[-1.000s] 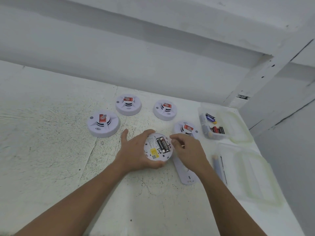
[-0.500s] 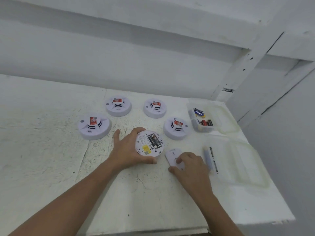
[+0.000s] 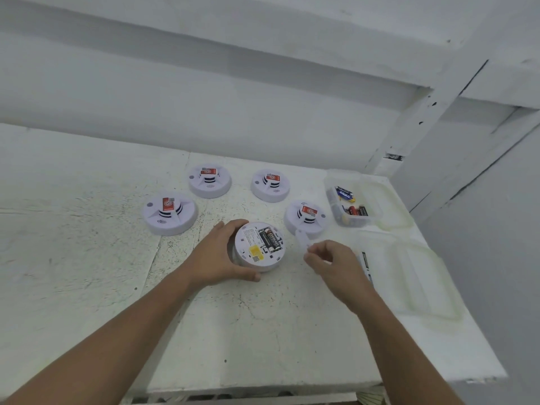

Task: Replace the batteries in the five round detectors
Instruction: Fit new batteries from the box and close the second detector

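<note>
My left hand (image 3: pixel 220 255) grips a white round detector (image 3: pixel 258 247) turned underside up on the table, its open battery bay showing black batteries (image 3: pixel 270 240). To its right my right hand (image 3: pixel 330 263) pinches the white battery cover (image 3: pixel 303 239), lifted off the table and tilted. Four other white round detectors stand face up in an arc behind: one at the left (image 3: pixel 169 213), one at the back left (image 3: pixel 209 181), one at the back middle (image 3: pixel 271 185), one at the right (image 3: pixel 306 216).
A clear plastic tub (image 3: pixel 368 213) holding several loose batteries stands at the back right, its lid (image 3: pixel 393 206) beside it. A second clear tub (image 3: pixel 409 276) sits nearer on the right, close to the table's right edge. The table's front edge runs just below my forearms.
My right hand went from the battery bay down to the cover lying on the table, then picked it up and raised it. My left hand kept hold of the detector.
</note>
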`<control>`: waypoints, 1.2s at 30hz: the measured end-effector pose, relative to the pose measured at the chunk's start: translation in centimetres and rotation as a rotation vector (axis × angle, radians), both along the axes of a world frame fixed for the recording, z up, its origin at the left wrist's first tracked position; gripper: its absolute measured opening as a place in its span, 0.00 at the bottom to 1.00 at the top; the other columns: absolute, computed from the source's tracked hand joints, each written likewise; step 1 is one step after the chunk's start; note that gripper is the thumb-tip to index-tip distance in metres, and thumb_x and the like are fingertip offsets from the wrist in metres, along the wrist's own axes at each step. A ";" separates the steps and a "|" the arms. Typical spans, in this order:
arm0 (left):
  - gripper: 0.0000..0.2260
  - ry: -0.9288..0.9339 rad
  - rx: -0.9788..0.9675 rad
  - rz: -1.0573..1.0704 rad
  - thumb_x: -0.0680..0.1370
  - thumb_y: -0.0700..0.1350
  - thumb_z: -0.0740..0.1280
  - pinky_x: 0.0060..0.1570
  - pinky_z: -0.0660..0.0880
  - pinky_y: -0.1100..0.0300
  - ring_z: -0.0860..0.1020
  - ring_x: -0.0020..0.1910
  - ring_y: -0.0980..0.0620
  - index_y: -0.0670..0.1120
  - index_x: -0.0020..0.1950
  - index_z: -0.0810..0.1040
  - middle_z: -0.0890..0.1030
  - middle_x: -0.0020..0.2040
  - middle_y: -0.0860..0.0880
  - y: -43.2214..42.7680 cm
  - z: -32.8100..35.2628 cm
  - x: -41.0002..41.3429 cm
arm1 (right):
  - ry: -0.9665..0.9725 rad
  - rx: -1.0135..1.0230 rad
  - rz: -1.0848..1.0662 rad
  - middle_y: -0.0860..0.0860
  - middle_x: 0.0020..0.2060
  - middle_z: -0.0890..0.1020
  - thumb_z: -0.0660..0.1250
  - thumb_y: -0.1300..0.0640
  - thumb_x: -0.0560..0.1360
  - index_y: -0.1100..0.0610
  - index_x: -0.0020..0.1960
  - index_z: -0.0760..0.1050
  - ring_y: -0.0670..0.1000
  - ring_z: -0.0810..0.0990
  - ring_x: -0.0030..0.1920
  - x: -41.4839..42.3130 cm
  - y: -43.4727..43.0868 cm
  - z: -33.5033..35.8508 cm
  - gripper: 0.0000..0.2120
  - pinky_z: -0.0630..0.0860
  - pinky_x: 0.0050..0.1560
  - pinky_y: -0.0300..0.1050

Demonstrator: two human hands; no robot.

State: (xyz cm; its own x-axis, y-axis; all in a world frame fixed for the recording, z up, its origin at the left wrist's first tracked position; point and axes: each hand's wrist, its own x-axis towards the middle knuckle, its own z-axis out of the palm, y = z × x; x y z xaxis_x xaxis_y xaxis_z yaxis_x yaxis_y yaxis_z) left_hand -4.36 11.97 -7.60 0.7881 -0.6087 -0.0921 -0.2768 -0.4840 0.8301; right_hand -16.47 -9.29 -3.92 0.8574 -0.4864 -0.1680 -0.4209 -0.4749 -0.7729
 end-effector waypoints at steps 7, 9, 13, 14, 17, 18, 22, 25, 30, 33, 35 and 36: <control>0.42 -0.018 -0.083 0.040 0.49 0.60 0.82 0.49 0.70 0.62 0.73 0.54 0.64 0.61 0.59 0.69 0.76 0.55 0.62 -0.1 0.2 0.0 | 0.022 -0.222 0.436 0.42 0.66 0.72 0.66 0.55 0.77 0.48 0.50 0.73 0.40 0.70 0.63 3.1 0.3 2.5 0.03 0.65 0.60 0.39; 0.41 -0.028 -0.088 0.037 0.49 0.61 0.81 0.48 0.70 0.63 0.74 0.53 0.64 0.61 0.58 0.69 0.76 0.54 0.62 -0.2 0.1 0.1 | 0.057 -0.296 0.561 0.44 0.67 0.72 0.64 0.57 0.78 0.51 0.51 0.72 0.42 0.69 0.64 4.1 0.8 3.1 0.04 0.63 0.57 0.37; 0.39 -0.045 -0.114 0.035 0.50 0.60 0.82 0.48 0.71 0.63 0.75 0.51 0.64 0.61 0.57 0.71 0.77 0.53 0.62 -0.2 -0.2 0.4 | 0.167 -0.401 0.757 0.46 0.59 0.75 0.63 0.61 0.78 0.55 0.59 0.71 0.50 0.73 0.60 5.8 1.5 3.6 0.10 0.71 0.60 0.46; 0.39 -0.055 -0.117 0.031 0.50 0.60 0.82 0.48 0.71 0.64 0.75 0.51 0.64 0.61 0.58 0.72 0.77 0.53 0.62 -0.2 -0.3 0.5 | 0.199 -0.422 0.793 0.47 0.57 0.76 0.62 0.61 0.78 0.56 0.61 0.70 0.51 0.74 0.58 6.1 1.7 3.8 0.11 0.73 0.59 0.49; 0.38 -0.071 -0.113 0.022 0.50 0.60 0.82 0.50 0.72 0.61 0.74 0.52 0.63 0.66 0.56 0.70 0.77 0.54 0.62 -0.3 -0.3 0.6 | 0.241 -0.473 0.881 0.47 0.56 0.76 0.61 0.63 0.78 0.55 0.61 0.70 0.51 0.74 0.57 6.7 2.0 4.0 0.13 0.73 0.56 0.47; 0.37 -0.076 -0.112 0.020 0.50 0.61 0.82 0.51 0.73 0.61 0.74 0.53 0.63 0.68 0.55 0.70 0.77 0.54 0.62 -0.2 -0.3 0.6 | 0.247 -0.491 0.907 0.47 0.57 0.75 0.60 0.64 0.78 0.55 0.62 0.69 0.51 0.73 0.57 6.9 2.1 4.0 0.14 0.73 0.56 0.47; 0.38 -0.089 -0.094 0.015 0.50 0.61 0.81 0.53 0.72 0.60 0.73 0.53 0.63 0.66 0.56 0.69 0.76 0.53 0.62 -0.2 -0.3 0.7 | 0.274 -0.561 0.969 0.48 0.61 0.75 0.62 0.66 0.77 0.55 0.62 0.70 0.52 0.73 0.59 7.7 2.2 3.8 0.15 0.74 0.57 0.50; 0.38 -0.108 -0.089 0.003 0.51 0.59 0.82 0.53 0.71 0.61 0.73 0.53 0.62 0.63 0.58 0.70 0.76 0.53 0.63 -0.3 -0.3 0.8 | 0.278 -0.567 0.982 0.48 0.64 0.74 0.61 0.66 0.77 0.56 0.60 0.70 0.53 0.73 0.61 7.9 2.2 3.9 0.13 0.73 0.58 0.49; 0.41 -0.132 -0.073 -0.004 0.52 0.60 0.81 0.53 0.70 0.63 0.72 0.54 0.62 0.58 0.62 0.72 0.76 0.55 0.61 -0.3 -0.6 1.1 | 0.272 -0.546 0.981 0.46 0.65 0.74 0.61 0.65 0.77 0.53 0.58 0.70 0.53 0.74 0.60 7.9 1.9 3.7 0.12 0.75 0.56 0.50; 0.38 -0.144 -0.078 -0.012 0.53 0.60 0.82 0.52 0.68 0.67 0.71 0.54 0.64 0.60 0.60 0.71 0.75 0.53 0.65 -0.3 -0.6 1.0 | 0.236 -0.522 0.971 0.46 0.65 0.74 0.61 0.65 0.77 0.47 0.65 0.69 0.52 0.75 0.61 7.7 1.9 3.5 0.20 0.75 0.57 0.49; 0.38 -0.151 -0.075 -0.015 0.53 0.60 0.82 0.51 0.67 0.68 0.71 0.53 0.65 0.59 0.61 0.72 0.75 0.53 0.65 -0.3 -0.6 1.0 | 0.218 -0.489 0.988 0.43 0.72 0.67 0.62 0.67 0.77 0.45 0.68 0.70 0.47 0.68 0.69 7.7 1.9 3.4 0.25 0.70 0.64 0.41; 0.39 -0.152 -0.072 -0.014 0.53 0.60 0.82 0.51 0.67 0.68 0.72 0.53 0.65 0.58 0.62 0.72 0.75 0.53 0.64 -0.3 -0.7 1.1 | 0.214 -0.472 0.995 0.42 0.73 0.64 0.61 0.68 0.77 0.45 0.69 0.70 0.44 0.63 0.72 7.7 1.8 3.3 0.26 0.66 0.66 0.39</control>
State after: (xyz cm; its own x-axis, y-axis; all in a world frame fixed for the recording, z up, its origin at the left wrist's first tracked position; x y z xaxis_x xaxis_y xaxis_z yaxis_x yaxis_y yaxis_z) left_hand -3.27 11.69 -8.25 0.7808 -0.6206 0.0721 -0.4085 -0.4197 0.8105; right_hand -8.75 -7.47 -0.63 0.8755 0.3447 -0.3385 0.2062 -0.9003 -0.3835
